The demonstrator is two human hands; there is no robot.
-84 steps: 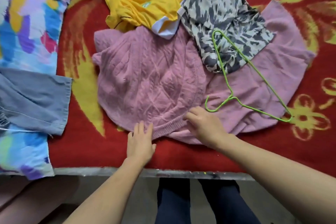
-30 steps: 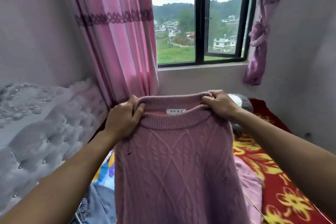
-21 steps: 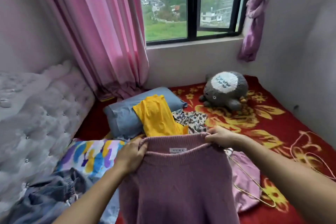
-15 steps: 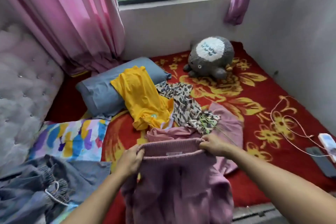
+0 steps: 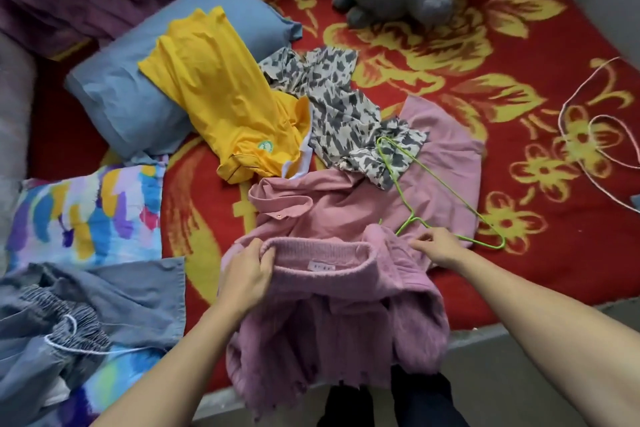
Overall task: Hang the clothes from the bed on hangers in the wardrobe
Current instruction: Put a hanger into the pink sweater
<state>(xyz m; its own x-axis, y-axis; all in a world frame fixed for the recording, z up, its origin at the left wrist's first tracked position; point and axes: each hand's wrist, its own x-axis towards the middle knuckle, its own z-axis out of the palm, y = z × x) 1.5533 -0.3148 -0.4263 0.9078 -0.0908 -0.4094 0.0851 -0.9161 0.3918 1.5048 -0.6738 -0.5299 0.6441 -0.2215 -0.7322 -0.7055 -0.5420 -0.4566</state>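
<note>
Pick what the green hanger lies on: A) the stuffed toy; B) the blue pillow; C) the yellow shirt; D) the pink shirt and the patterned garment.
D: the green hanger lies across the pink shirt, its far end over the patterned garment.

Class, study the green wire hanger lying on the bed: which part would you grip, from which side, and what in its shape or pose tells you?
Grip the green hanger at its neck, where both wire arms meet below the hook, coming from the person's side. It lies flat across the pink shirt with the hook pointing that way, close to the right hand.
</note>
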